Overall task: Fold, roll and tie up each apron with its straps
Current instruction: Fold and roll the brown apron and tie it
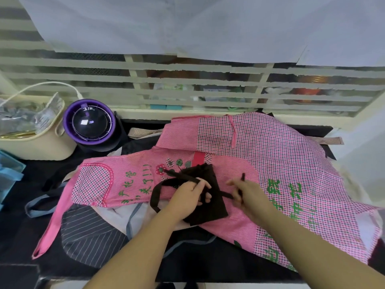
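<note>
Two hands work over a small dark brown apron [210,197] that is already folded and rolled into a bundle. It lies on top of a spread pink apron [270,163], in the middle of the worktop [25,236], right in front of the person. The bundle's long axis runs from the far side towards the person, leaning a little to the right.

The left hand [187,197] lies on the bundle's left half, fingers curled closed around a brown strap that crosses the bundle; a loose loop of strap [155,197] trails off to the left. The right hand [243,188] is just to the right of the bundle, fingertips pinched on the other strap end, which is drawn taut across towards the left hand. It is blurred, so the exact grip is hard to read.

The straps lie across the roll, so the tie probably has to be pulled sideways, with the left hand, the one actually on the bundle, pinning it down. More aprons, one striped grey [89,236], lie beneath the pink one.
</note>
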A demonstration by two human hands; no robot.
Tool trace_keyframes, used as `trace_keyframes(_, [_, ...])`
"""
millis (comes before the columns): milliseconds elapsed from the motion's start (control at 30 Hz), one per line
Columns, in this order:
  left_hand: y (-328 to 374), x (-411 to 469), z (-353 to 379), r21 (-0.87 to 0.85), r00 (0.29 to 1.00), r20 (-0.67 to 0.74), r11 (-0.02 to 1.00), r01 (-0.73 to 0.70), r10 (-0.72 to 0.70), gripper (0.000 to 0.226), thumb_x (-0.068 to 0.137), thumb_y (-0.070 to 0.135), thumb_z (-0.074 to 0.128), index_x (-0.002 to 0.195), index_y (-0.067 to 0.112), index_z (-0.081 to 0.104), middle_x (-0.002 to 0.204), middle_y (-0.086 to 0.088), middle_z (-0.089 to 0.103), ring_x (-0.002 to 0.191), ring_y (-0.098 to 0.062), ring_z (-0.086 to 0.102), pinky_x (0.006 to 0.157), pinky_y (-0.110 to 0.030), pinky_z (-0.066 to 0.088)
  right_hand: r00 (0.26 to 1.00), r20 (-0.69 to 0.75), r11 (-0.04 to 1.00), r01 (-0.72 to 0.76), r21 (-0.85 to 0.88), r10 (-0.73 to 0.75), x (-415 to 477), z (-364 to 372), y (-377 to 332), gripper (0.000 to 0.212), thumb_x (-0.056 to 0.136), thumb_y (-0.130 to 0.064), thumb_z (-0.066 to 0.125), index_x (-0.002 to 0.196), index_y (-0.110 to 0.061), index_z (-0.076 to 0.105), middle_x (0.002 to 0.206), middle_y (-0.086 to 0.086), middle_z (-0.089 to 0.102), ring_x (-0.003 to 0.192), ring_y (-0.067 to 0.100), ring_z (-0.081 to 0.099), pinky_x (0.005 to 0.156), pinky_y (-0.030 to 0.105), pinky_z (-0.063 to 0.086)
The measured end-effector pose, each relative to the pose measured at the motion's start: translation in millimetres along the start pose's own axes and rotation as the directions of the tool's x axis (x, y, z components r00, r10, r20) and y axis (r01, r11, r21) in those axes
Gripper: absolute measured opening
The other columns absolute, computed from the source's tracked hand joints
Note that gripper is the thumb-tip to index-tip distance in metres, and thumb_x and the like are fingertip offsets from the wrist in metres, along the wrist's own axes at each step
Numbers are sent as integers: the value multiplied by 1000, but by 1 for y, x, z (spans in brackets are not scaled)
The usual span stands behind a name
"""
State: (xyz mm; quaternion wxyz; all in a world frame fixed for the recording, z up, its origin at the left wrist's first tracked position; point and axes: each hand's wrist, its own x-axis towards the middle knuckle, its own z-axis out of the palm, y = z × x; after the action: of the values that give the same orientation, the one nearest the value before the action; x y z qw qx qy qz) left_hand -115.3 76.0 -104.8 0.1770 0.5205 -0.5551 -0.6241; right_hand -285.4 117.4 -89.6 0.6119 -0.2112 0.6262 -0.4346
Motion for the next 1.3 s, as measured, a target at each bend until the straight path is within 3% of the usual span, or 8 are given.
trace_keyframes(167, [1,1,-3,-86,994,-4,991,105,-106,29,103,22,39,99,24,68,87,4,71,82,-6,63,69,-20,43,930,192,517,336,-787,-313,-12,10,18,11,89,-22,65,91,-14,72,71,-10,62,65,1,53,61,11,38])
trace_keyframes(300, [2,3,-3,-223,980,25,955,196,-196,28,102,19,41,96,18,68,84,-1,69,76,-9,59,57,-20,36,851,351,111,422,-900,-390,-13,15,27,17,81,-15,68,99,-16,70,87,-3,71,78,12,64,66,18,41])
trace_keyframes(400, [4,4,-1,-330,961,40,904,272,-275,28,103,16,40,92,13,66,82,-1,70,67,-5,59,50,-17,34,768,510,-249,446,-860,-386,-12,21,30,38,37,-17,91,68,-21,69,42,-7,52,34,10,48,36,19,27])
trace_keyframes(533, [2,1,1,-507,941,83,799,322,-327,29,103,15,38,92,8,63,81,-6,70,76,-12,64,63,-19,46,734,608,-404,479,-779,-302,-12,27,27,33,37,-26,90,59,-23,65,43,-9,50,34,8,46,38,18,25])
trace_keyframes(600, [3,0,0,-544,943,94,777,317,-319,27,104,13,36,100,7,62,92,-10,69,89,-16,65,81,-28,49,767,593,-268,534,-802,-244,-15,21,19,26,71,-44,75,84,-23,70,72,-5,64,63,11,60,58,25,49])
trace_keyframes(733, [13,-4,-6,-518,945,173,790,328,-279,38,97,-3,28,127,11,48,121,-15,59,109,-22,58,105,-43,36,873,316,427,462,-777,-371,-20,15,-17,38,85,-63,52,77,-29,66,80,-8,61,74,6,55,70,30,47])
trace_keyframes(900, [13,-10,-6,-503,944,238,803,321,-229,72,85,-16,20,150,15,23,145,-16,41,135,-30,39,116,-46,21,904,349,379,422,-824,-247,-2,31,-5,17,84,-40,66,84,-23,66,85,1,65,79,13,58,78,38,50])
trace_keyframes(1300, [8,-10,0,-152,969,197,972,181,-150,61,97,-12,31,151,14,19,153,-14,29,139,-24,35,106,-27,35,999,-33,872,-38,-487,25,13,31,6,10,81,0,68,75,-5,61,75,12,65,72,20,65,74,31,58])
